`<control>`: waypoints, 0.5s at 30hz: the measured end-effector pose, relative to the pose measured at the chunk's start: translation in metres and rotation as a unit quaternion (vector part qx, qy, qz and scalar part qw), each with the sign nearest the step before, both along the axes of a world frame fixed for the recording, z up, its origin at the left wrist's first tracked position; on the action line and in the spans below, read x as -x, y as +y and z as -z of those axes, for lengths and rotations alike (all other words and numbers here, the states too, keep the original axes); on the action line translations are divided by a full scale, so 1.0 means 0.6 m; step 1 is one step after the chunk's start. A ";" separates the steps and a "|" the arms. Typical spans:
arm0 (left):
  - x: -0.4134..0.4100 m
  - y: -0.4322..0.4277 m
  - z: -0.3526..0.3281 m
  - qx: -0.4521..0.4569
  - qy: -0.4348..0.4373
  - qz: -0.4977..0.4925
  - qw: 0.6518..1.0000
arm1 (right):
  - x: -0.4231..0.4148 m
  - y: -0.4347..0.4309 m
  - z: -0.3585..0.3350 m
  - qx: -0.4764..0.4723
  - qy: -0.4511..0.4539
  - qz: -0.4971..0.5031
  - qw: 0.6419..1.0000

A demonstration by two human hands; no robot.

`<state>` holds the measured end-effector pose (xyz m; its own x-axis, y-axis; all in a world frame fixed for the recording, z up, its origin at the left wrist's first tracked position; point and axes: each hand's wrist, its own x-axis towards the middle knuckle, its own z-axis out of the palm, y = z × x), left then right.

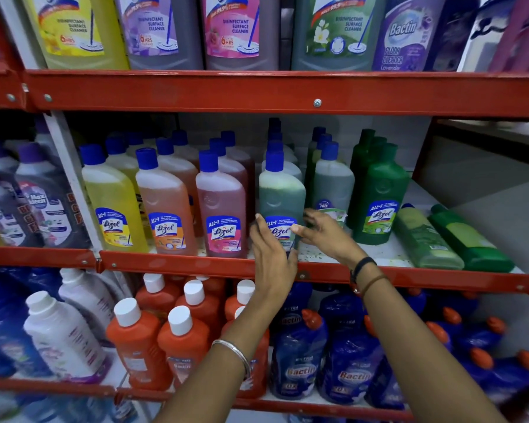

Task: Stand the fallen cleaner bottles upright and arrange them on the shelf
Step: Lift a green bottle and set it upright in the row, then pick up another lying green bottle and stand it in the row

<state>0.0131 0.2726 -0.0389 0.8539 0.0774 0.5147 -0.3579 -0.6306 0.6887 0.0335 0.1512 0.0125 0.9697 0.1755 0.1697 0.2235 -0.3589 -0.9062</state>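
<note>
Hands flank the upright green Lizol bottle (281, 203) on the middle shelf (379, 253): left hand (271, 254) and right hand (327, 236) open, fingers touching its label; two green bottles (449, 236) lie fallen at right.

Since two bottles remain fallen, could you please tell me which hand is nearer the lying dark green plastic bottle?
Right. The right hand is beside the upright teal bottle, left of the lying dark green plastic bottle; the left hand is farther left.

We see our left hand (271, 254) and right hand (324, 236) flanking an upright green Lizol bottle (282, 203) on the middle shelf (177, 265); two green bottles (449, 236) lie fallen at its right end.
</note>
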 end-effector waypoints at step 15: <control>0.011 -0.300 -0.051 -0.008 0.063 0.243 0.968 | 0.078 -0.347 0.003 0.282 -0.005 0.384 0.879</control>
